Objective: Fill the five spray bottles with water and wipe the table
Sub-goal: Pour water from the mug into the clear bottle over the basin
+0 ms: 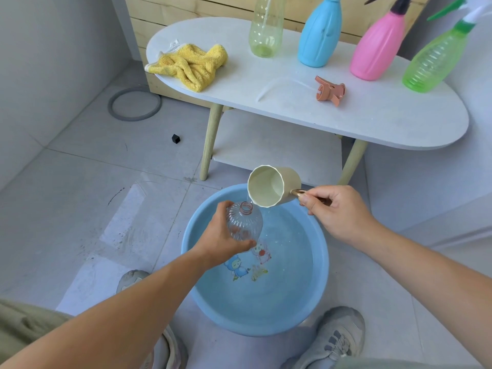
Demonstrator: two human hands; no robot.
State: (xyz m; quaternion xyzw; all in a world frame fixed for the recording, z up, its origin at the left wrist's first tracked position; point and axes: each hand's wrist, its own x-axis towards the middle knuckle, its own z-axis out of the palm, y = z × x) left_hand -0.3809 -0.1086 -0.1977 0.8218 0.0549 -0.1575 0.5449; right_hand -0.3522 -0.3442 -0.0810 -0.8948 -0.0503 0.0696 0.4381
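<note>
My left hand (219,242) grips a clear ribbed bottle (243,222) with no spray head, held over the blue basin (202,296) of water. A cream scoop cup (271,186) is tipped toward the bottle's open neck, its handle held in my right hand (338,209). On the white table (372,121) stand a pale yellow bottle (265,30), a blue bottle (319,35), a pink bottle (378,46) and a green bottle (434,59). An orange spray head (330,91) with its tube lies on the tabletop. A crumpled yellow cloth (191,63) rests at the table's left end.
The basin sits on the tiled floor between my two grey shoes (338,336). A grey ring (134,103) and a small black cube (175,139) lie on the floor at left. The table has a lower shelf (277,147) and wooden legs. A slatted wood panel stands behind it.
</note>
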